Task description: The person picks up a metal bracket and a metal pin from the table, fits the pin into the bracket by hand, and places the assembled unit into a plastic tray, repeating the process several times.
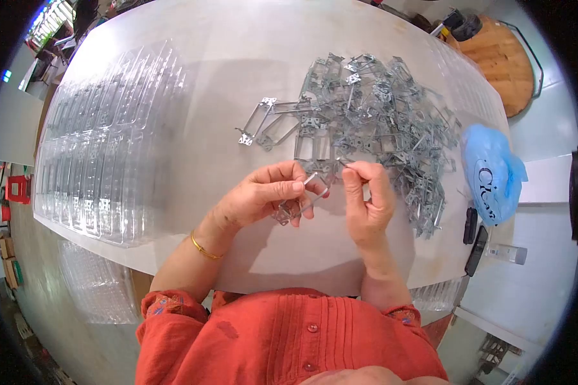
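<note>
Between the thumb and fingers of my left hand is a small rectangular metal frame, held tilted above the near part of the table. My right hand is just to its right, thumb and forefinger pinched together. A thin sliver shows at those fingertips, too small to name. Beyond both hands spreads a tangled pile of similar metal frames. A few loose frames lie at the pile's left edge.
Clear plastic trays with long slots are stacked on the table's left side. To the right are a blue plastic bag, dark slim objects and a clear bottle. A round wooden board stands beyond.
</note>
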Tool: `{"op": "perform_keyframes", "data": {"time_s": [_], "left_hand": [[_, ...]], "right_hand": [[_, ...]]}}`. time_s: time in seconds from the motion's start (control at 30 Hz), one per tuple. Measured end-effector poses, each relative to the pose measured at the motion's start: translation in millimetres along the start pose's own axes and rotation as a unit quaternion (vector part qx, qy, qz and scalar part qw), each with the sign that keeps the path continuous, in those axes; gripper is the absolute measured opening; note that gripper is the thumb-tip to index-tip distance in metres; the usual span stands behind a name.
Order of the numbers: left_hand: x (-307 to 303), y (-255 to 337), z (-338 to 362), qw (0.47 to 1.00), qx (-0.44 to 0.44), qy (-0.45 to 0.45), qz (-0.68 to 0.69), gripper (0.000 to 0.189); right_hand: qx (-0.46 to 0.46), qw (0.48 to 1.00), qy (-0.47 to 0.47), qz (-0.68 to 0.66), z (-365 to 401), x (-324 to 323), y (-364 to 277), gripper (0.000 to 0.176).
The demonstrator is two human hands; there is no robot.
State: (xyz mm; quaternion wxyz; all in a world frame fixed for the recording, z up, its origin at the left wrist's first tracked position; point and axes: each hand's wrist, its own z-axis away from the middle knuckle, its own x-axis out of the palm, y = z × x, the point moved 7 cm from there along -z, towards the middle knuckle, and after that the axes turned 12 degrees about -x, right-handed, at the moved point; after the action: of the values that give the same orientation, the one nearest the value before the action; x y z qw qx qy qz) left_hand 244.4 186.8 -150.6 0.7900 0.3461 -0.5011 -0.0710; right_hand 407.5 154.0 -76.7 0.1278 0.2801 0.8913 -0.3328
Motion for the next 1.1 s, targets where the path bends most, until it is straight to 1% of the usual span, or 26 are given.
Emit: {"op": "perform_keyframes", "data": {"time_s": [0.07, 0.27, 0.47, 0.63, 0.77, 1.0, 1.07, 1.1], "left_hand": [[-5.1, 4.1, 0.0, 1.0, 0.012, 0.0, 0.013, 0.015], [-6.1, 9.6, 1.4, 0.999, 0.049, 0.004, -0.006, 0.013], [-6.1, 10.3, 1.4, 0.998, 0.049, 0.016, -0.022, 0.01], [-5.9, 12.7, 1.7, 0.995, 0.059, 0.033, -0.074, 0.01], [-4.9, 14.6, 3.0, 0.994, 0.06, 0.042, -0.083, 0.01], [-5.2, 16.3, 5.3, 0.991, 0.058, 0.063, -0.099, 0.014], [-3.3, 16.8, 6.2, 0.991, 0.053, 0.068, -0.105, 0.015], [-2.8, 15.7, 6.3, 0.987, 0.044, 0.082, -0.134, 0.017]], "right_hand": [[0.126, 0.99, -0.003, -0.058, 12.7, -0.1, 15.0, 0.007], [0.116, 0.989, -0.054, -0.079, 12.5, 12.4, 6.0, 0.005], [0.103, 0.991, -0.056, -0.069, 9.7, 13.4, 0.3, 0.003], [0.101, 0.992, -0.053, -0.061, 9.5, 10.7, -3.2, 0.003], [0.099, 0.992, -0.048, -0.066, 8.9, 10.1, -6.0, 0.003], [0.103, 0.991, -0.05, -0.072, 9.3, 9.6, -7.9, 0.005], [0.095, 0.99, -0.073, -0.073, 9.6, 12.3, -8.3, 0.005], [0.095, 0.99, -0.072, -0.073, 11.3, 13.0, -8.4, 0.005]]}}
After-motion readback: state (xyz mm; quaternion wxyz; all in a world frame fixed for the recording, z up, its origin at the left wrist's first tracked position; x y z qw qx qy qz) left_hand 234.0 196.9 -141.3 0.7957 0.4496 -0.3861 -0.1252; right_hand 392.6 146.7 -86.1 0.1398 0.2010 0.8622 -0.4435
